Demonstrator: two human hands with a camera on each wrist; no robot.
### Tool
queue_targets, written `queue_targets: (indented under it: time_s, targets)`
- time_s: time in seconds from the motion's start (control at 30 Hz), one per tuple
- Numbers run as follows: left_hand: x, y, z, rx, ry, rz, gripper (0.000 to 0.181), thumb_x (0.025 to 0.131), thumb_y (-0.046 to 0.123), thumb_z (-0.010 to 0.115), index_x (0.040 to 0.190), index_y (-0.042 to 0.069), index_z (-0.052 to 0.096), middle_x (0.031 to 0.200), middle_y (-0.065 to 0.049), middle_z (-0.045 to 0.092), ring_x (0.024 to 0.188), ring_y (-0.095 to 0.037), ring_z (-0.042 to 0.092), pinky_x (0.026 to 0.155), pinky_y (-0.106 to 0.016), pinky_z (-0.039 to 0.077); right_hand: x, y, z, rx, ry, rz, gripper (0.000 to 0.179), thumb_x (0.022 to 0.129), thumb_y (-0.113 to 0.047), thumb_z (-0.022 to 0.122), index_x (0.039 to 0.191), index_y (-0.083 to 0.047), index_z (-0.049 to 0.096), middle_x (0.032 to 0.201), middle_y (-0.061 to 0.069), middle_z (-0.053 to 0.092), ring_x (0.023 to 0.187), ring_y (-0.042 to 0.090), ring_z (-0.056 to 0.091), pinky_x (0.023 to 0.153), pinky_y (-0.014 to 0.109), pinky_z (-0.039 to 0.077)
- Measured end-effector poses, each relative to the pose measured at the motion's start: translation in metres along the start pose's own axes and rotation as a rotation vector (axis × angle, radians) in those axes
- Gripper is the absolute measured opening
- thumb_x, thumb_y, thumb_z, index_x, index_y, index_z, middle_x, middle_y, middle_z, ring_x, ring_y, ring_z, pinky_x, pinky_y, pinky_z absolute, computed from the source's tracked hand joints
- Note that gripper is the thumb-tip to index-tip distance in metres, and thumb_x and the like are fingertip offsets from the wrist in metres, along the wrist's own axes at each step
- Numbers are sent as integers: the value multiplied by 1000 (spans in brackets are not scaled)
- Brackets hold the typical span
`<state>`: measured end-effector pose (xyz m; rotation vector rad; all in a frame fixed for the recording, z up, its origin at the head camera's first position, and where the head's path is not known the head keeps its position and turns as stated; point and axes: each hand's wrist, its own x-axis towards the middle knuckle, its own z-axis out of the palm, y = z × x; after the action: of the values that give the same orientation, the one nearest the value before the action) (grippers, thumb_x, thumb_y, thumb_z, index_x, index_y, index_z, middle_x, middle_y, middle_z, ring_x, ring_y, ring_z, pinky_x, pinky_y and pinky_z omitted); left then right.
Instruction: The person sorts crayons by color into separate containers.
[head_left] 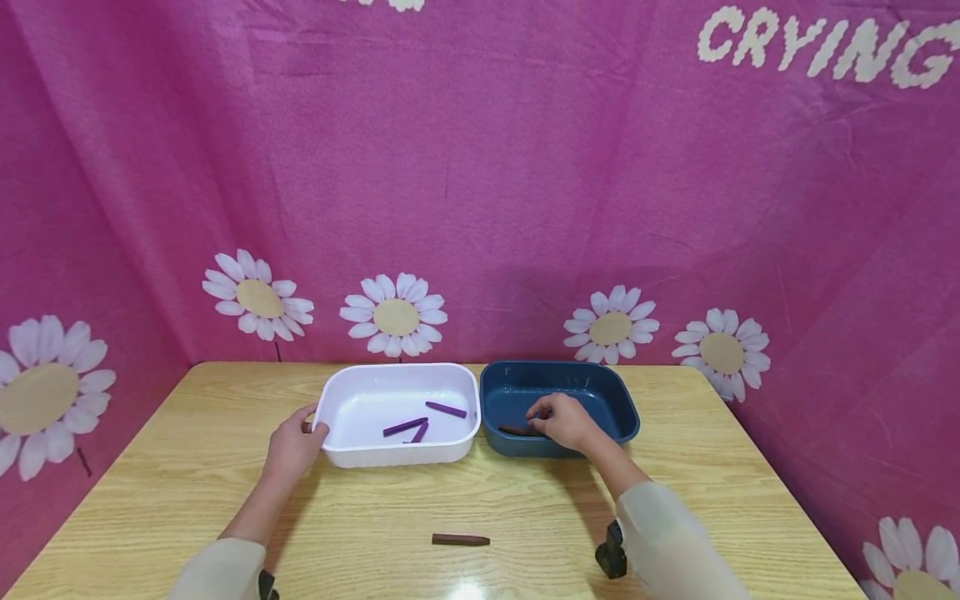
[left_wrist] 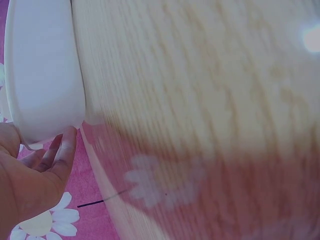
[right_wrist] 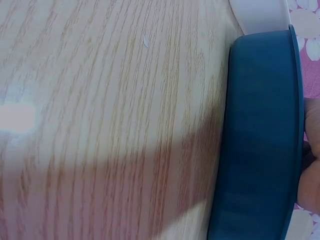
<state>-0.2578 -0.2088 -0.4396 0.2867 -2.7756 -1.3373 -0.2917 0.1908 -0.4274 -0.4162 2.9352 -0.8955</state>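
A white plastic tray (head_left: 405, 455) stands left of centre in the head view, with several purple crayons (head_left: 405, 427) in it. My left hand (head_left: 295, 447) holds its left end, thumb at the rim and fingers against the outer wall. Beside it, on the right, is a dark blue tray (head_left: 625, 408). Over its inside, my right hand (head_left: 564, 421) is lowered with bent fingers at a brown crayon (head_left: 515, 431). Whether they pinch it cannot be seen; the blue tray's wall (right_wrist: 260, 135) hides the fingertips in the right wrist view.
Another brown crayon (head_left: 461, 540) lies on the wooden table (head_left: 375, 517) in front of the trays. A pink cloth (head_left: 480, 167) with printed daisies hangs behind the table and along its sides. The two trays stand side by side near the table's back edge.
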Motion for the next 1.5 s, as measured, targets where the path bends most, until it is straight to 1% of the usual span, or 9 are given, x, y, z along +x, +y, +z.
queue_targets:
  time_s: [0.27,0.57,0.7,0.87,1.07,1.17,1.4,1.5]
  targets:
    - [2,-2,1,-7,-1,4,53,91,16,45,138,-6,37,106,-26,56,90,-29,54,65,-26,47,-2,0,-5,34,5,14,14,87,-14,62,94,-7,72,84,3,66,73,12,53,63,26,45]
    - [2,-2,0,-12,0,0,54,90,15,46,138,-6,37,105,-25,56,88,-27,55,63,-25,47,-4,4,-9,38,19,33,13,87,-17,63,94,-9,72,85,2,64,75,14,51,65,26,44]
    - [1,-2,0,-3,8,2,54,89,15,46,138,-6,38,104,-25,58,88,-27,56,63,-24,46,-6,3,-10,59,15,16,16,87,-17,62,96,-8,72,88,4,65,74,14,52,64,26,44]
    - [1,-2,0,-7,10,3,53,89,14,46,137,-7,39,104,-25,58,88,-27,56,64,-24,47,-9,-1,-13,106,4,16,19,88,-19,62,100,-7,71,91,4,65,75,14,52,64,26,45]
    - [1,-1,0,-6,1,-1,53,90,15,46,138,-6,37,107,-26,57,90,-29,56,65,-25,48,-14,-6,-17,140,6,-15,20,87,-14,62,104,-4,69,92,5,65,71,15,49,62,27,44]
    - [1,-1,0,-5,1,4,53,90,15,45,138,-7,37,108,-27,57,91,-30,56,66,-27,49,-18,-10,-20,155,12,-25,21,87,-14,63,105,-4,68,93,6,65,71,16,48,61,27,44]
    - [0,0,0,7,7,3,53,89,15,45,138,-6,38,106,-26,58,90,-29,56,67,-27,48,-26,-17,-20,154,25,-23,22,86,-18,65,105,-8,69,94,3,64,74,15,49,61,26,44]
    - [-1,0,0,6,7,3,53,89,15,45,138,-6,38,105,-26,58,89,-28,56,66,-26,48,-31,-20,-19,154,22,-42,22,86,-20,66,104,-9,70,92,2,63,74,14,49,61,25,43]
